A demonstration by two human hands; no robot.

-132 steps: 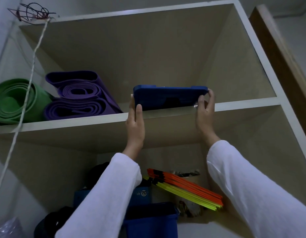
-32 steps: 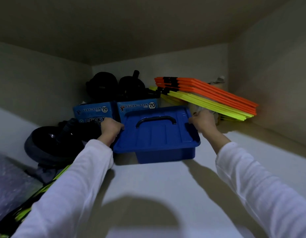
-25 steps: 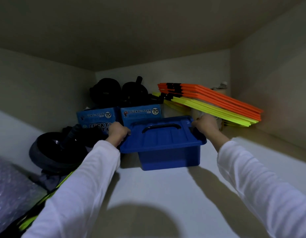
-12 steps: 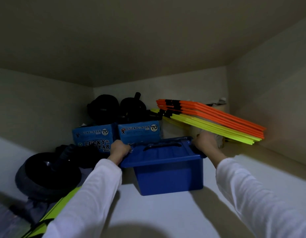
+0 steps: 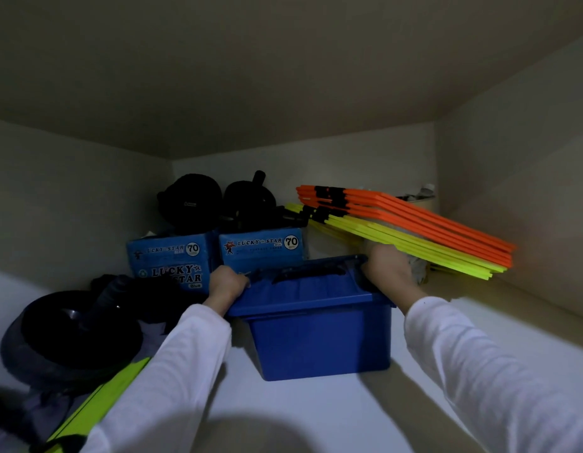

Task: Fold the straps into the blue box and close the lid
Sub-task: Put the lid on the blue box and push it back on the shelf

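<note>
A blue plastic box (image 5: 319, 341) with its lid (image 5: 303, 289) on and a dark carry handle (image 5: 309, 274) sits on the white shelf floor inside a dim cabinet. My left hand (image 5: 226, 284) grips the lid's left edge with curled fingers. My right hand (image 5: 386, 269) grips the right edge of the lid. Both arms wear white sleeves. No straps are visible; the box's inside is hidden by the lid.
Two blue "Lucky Star" cartons (image 5: 215, 256) stand right behind the box, with black round gear (image 5: 218, 204) on top. Orange and yellow flat bars (image 5: 414, 227) lean at the back right. A black bowl-shaped object (image 5: 67, 335) and a yellow-green bar (image 5: 97, 403) lie at left.
Earlier my hands held a blue case on the upper shelf. Since a second ago both hands kept hold of the box lid while the view dropped lower, showing more of the box's front.
</note>
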